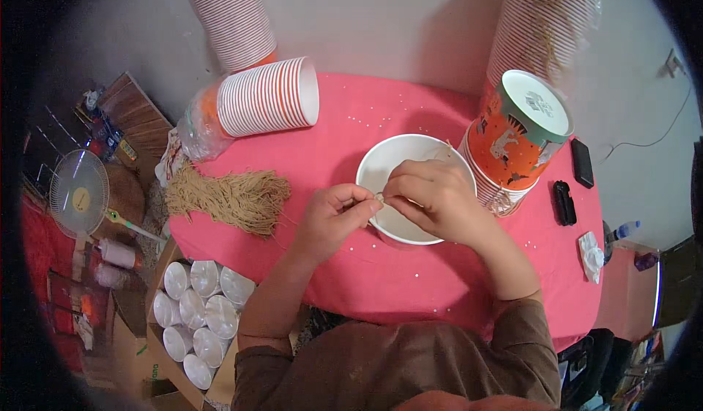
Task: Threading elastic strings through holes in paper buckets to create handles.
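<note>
A white paper bucket [377,155] stands upright on the table in front of me, its open mouth facing up. At its left rim, the fingertips of my left hand [337,217] are closed in a pinch on a thin tan cord [379,198]. My right hand [436,195] reaches over the bucket's mouth and pinches the same cord, its fingertips almost touching the left ones. The fingers cover most of the cord. Another bit of tan cord [448,146] shows at the bucket's far rim. A bundle of tan cords [231,197] lies left of my left hand.
An orange and green bucket [505,144] sits upside down on a stack at the right. Nested buckets [267,98] lie at the back left. Beads dot the pink cloth [395,294]. A black case [564,203], phone [582,163] and tissue [591,257] lie right; a cup-filled carton [168,253] stands lower left.
</note>
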### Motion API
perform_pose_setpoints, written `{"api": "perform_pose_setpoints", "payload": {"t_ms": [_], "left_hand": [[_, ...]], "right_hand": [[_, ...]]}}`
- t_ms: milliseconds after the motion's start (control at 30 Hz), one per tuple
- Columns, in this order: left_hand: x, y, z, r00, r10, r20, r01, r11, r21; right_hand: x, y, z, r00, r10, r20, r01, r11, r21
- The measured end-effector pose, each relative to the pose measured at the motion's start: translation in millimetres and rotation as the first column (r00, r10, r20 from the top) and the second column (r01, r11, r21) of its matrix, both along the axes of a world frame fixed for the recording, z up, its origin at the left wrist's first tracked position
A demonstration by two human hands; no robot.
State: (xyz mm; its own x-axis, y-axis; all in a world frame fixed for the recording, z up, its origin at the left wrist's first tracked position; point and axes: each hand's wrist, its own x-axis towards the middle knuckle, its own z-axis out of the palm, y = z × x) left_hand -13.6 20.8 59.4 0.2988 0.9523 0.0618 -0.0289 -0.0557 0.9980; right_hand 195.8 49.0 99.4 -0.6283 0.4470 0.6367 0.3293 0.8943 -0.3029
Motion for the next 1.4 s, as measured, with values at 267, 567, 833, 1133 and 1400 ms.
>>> {"api": "perform_pose_setpoints", "payload": {"t_ms": [267,567,833,1133,1400], "left_hand": [[-9.2,-0.5,-6.9,1.000,-0.026,0.000,0.026,0.999,0.029],[-3.1,-10.8,-7.8,0.997,0.012,0.079,-0.012,1.000,-0.004],[6.4,-13.6,-12.6,0.992,0.027,0.127,-0.033,0.998,0.044],[13.8,-19.3,-12.0,0.913,0.370,-0.170,-0.210,0.785,0.583],[13.4,-18.9,-20.8,0.941,0.333,-0.052,-0.238,0.765,0.598]], "right_hand": [[12.1,0.4,10.2,0.997,-0.029,-0.066,0.024,0.997,-0.077],[-8.4,-4.8,0.0,0.999,0.001,-0.043,0.000,1.000,0.017],[-9.6,-3.6,-5.7,0.999,0.018,-0.030,-0.018,1.000,-0.003],[-5.6,-4.4,-9.7,0.998,0.057,0.004,-0.053,0.936,-0.347],[-5.9,-6.5,1.1,0.994,0.075,0.075,-0.030,0.876,-0.481]]}}
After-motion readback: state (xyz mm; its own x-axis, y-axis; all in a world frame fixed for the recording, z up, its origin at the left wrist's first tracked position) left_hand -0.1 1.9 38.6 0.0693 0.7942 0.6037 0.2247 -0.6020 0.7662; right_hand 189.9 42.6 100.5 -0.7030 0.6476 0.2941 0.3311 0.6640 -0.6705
